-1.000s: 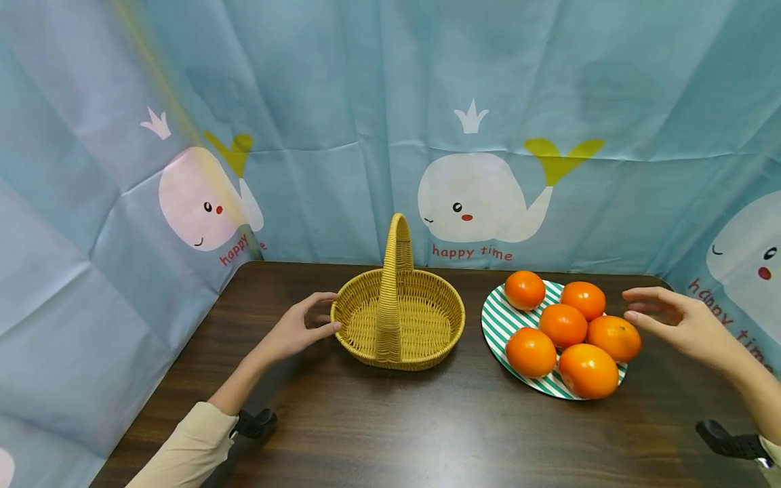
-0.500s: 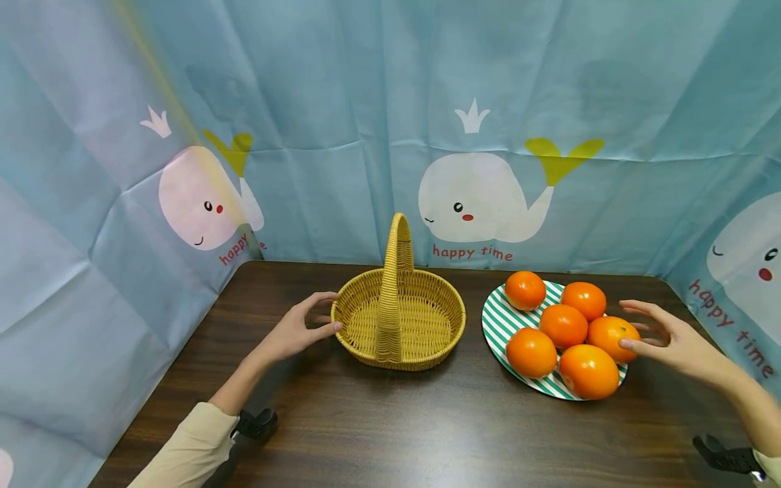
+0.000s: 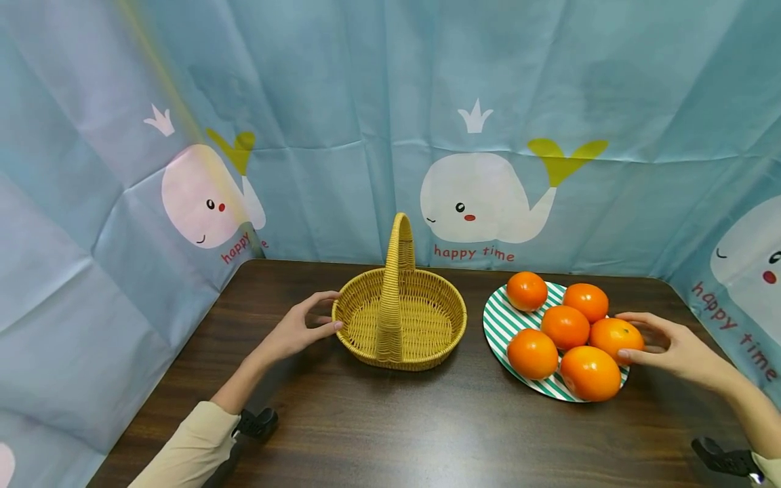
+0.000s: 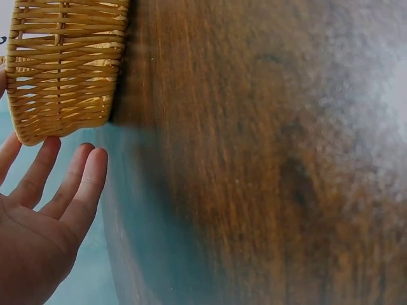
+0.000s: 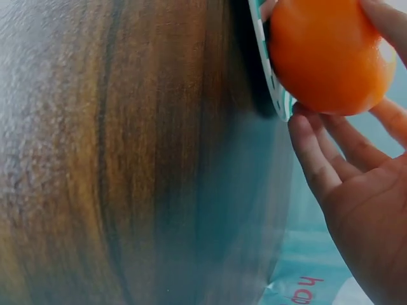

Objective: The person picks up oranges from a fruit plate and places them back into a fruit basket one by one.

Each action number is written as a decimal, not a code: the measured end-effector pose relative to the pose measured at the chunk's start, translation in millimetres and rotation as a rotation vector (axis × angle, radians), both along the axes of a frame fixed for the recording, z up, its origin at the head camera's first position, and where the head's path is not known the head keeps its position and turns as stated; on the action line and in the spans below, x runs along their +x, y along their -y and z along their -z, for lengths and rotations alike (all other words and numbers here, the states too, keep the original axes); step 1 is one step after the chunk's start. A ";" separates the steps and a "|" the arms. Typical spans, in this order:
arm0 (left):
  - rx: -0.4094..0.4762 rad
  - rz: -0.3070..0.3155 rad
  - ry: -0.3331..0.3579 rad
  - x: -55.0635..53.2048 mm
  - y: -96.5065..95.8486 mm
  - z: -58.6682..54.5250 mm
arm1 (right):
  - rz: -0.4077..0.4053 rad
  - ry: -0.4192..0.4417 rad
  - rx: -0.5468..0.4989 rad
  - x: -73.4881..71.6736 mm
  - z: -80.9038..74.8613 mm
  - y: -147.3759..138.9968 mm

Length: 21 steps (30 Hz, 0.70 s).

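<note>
A yellow wicker basket (image 3: 427, 324) with a tall arched handle stands mid-table, nothing inside it. At its left end, my left hand (image 3: 303, 327) touches the rim with thumb and fingertips; the left wrist view has those fingers (image 4: 89, 184) fairly straight against the woven side. Several glossy oranges lie on a round green-and-white striped plate (image 3: 503, 325) to the right. My right hand (image 3: 682, 347) is around the rightmost orange (image 3: 615, 337), thumb on its near side, fingers on the far side. In the right wrist view that orange (image 5: 331, 57) sits between thumb and fingers, over the plate's edge.
The dark wooden table (image 3: 427, 427) backs onto a light blue curtain (image 3: 317, 196) printed with whales. Two other oranges, a front one (image 3: 590, 374) and a middle one (image 3: 565, 328), crowd the held one. Dark wrist straps (image 3: 256, 424) sit on both forearms.
My right hand has moved down and left from beside the plate, and its thumb and fingers have come round the rightmost orange. The left hand and basket have stayed put.
</note>
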State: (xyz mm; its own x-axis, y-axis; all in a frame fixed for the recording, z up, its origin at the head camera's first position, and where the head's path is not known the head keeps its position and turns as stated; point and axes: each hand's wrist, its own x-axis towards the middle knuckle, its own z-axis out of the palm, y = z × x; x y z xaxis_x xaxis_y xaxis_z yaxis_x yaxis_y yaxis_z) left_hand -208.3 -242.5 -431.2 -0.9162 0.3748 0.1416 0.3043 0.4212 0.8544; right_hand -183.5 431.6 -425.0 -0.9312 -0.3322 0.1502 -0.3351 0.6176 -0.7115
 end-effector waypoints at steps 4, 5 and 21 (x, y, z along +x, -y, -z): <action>0.006 0.006 -0.001 -0.4 0.0 0.4 | 0.019 0.014 -0.006 1.7 -3.3 -0.6; 0.008 0.007 -0.001 -0.3 0.2 0.5 | 0.022 0.018 -0.013 2.4 -4.6 -0.8; -0.010 0.005 -0.035 0.7 0.8 0.8 | 0.090 -0.064 -0.085 13.7 -29.3 -7.2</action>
State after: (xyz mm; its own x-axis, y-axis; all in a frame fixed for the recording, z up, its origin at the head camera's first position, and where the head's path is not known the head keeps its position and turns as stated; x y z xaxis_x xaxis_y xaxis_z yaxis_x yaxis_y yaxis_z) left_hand -207.6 -243.3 -432.0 -0.9087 0.3814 0.1694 0.3362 0.4282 0.8388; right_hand -169.7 438.8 -395.7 -0.9441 -0.2314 0.2347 -0.3278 0.5852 -0.7416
